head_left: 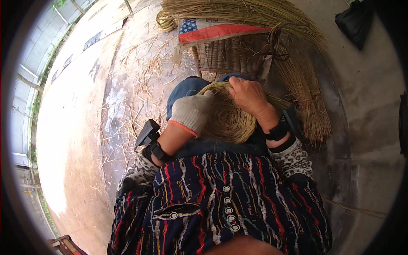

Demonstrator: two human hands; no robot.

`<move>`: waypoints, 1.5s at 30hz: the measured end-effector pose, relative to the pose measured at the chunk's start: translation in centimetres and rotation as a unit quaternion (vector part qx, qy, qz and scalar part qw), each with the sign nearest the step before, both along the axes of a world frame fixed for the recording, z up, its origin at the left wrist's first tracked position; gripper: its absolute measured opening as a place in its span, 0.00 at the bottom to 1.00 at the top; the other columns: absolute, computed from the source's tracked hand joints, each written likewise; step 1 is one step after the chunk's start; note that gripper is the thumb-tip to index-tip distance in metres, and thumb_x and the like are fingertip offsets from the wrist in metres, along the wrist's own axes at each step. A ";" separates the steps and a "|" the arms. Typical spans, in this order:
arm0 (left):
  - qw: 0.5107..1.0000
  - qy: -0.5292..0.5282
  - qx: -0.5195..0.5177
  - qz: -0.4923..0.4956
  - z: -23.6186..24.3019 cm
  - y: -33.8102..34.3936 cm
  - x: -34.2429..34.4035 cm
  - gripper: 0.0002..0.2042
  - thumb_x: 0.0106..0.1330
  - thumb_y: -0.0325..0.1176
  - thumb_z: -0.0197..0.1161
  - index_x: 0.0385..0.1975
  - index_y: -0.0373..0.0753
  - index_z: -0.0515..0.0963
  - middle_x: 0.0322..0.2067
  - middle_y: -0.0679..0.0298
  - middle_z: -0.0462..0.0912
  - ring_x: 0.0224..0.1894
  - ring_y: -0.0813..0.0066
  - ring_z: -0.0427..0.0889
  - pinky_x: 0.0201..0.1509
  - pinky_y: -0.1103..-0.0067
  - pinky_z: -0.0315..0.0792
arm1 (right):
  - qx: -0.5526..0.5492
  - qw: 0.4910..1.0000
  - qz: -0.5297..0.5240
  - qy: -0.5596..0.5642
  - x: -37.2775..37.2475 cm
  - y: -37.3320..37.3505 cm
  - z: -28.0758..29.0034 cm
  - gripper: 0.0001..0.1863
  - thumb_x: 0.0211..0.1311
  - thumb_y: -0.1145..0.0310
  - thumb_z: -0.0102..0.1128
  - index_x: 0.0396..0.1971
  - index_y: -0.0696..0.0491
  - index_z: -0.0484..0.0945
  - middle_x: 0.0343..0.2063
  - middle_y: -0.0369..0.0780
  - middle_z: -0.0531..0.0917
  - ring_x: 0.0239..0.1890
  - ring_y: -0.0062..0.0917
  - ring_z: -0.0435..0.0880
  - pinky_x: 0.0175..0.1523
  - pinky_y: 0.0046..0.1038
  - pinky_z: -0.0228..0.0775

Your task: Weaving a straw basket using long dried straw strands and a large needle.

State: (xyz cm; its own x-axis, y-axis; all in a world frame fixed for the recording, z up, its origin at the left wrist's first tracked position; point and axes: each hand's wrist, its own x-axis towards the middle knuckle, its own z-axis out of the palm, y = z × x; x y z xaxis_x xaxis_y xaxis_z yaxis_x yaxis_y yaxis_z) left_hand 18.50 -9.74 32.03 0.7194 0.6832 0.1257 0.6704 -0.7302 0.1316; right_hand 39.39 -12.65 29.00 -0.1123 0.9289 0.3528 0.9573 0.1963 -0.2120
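Observation:
A round, coiled straw basket (233, 123) rests on my lap, its hollow facing up. My left hand (193, 111), in a white knit glove with an orange cuff, closes on the left part of its far rim. On the right side of that rim, my bare right hand (248, 97) pinches the straw with bent fingers. A twisted straw strand (216, 86) runs between the two hands along the top. My fingers hide parts of the rim, and the fingertips are hard to make out.
Beyond my knees stands a low wicker seat (225, 55) draped with a red, white and blue cloth (221, 32). Long straw bundles (242, 12) lie across it, and another bundle (310, 102) hangs down on the right. Loose stalks (127, 123) litter the floor at left. A black bag (356, 22) sits at far right.

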 end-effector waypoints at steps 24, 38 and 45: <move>0.895 -0.429 -0.090 0.083 1.1 9.0 -5.6 0.15 0.67 0.40 0.62 0.46 0.36 0.79 0.38 0.59 0.84 0.39 0.72 0.82 0.45 0.76 0.76 | 0.197 0.955 0.184 -0.127 -1.8 -0.6 5.0 0.12 0.52 0.67 0.64 0.24 0.49 0.67 0.18 0.35 0.71 0.22 0.27 0.79 0.25 0.29 0.72; 0.315 -0.711 -0.621 -0.100 -1.5 14.7 0.2 0.16 0.73 0.47 0.51 0.28 0.41 0.71 0.21 0.64 0.72 0.25 0.70 0.74 0.32 0.75 0.72 | 0.169 0.957 0.230 -0.049 -1.8 0.0 3.4 0.14 0.47 0.68 0.68 0.26 0.50 0.68 0.21 0.37 0.74 0.24 0.32 0.80 0.26 0.33 0.72; 0.929 -0.229 -0.252 -0.146 1.6 6.0 -6.1 0.17 0.74 0.48 0.48 0.36 0.41 0.76 0.20 0.57 0.79 0.25 0.62 0.81 0.30 0.69 0.74 | 0.151 0.966 0.208 -0.024 -0.5 0.0 1.9 0.14 0.49 0.67 0.68 0.29 0.51 0.70 0.23 0.38 0.75 0.26 0.33 0.81 0.29 0.33 0.73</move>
